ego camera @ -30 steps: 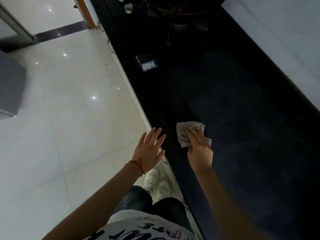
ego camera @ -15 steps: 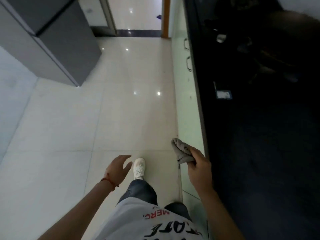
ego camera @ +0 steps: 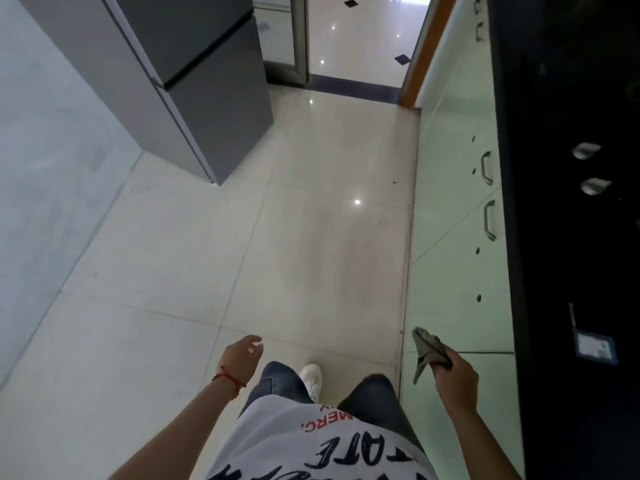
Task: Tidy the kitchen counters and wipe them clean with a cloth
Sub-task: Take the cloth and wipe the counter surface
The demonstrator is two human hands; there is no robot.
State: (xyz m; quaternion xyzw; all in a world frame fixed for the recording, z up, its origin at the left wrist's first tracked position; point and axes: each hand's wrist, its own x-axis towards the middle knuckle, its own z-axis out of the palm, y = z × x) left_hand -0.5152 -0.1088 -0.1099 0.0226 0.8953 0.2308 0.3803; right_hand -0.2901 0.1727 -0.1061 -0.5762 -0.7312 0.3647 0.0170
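Observation:
My right hand (ego camera: 456,379) grips a crumpled grey cloth (ego camera: 426,349), held in the air in front of the pale green cabinet doors, off the counter. The black counter (ego camera: 568,258) runs along the right edge of the view. My left hand (ego camera: 240,358) hangs over the floor with its fingers loosely curled and nothing in it; a red string is on its wrist.
A small blue-and-white label (ego camera: 595,349) lies on the counter near its front edge. Two metal knobs (ego camera: 588,168) shine further along. A grey fridge (ego camera: 194,81) stands at the back left. A doorway (ego camera: 356,39) opens ahead. The tiled floor (ego camera: 311,237) lies between.
The cloth came off the counter and my right hand now carries it beside the cabinets. My view turned left, from the counter to the floor and doorway. My left hand dropped lower.

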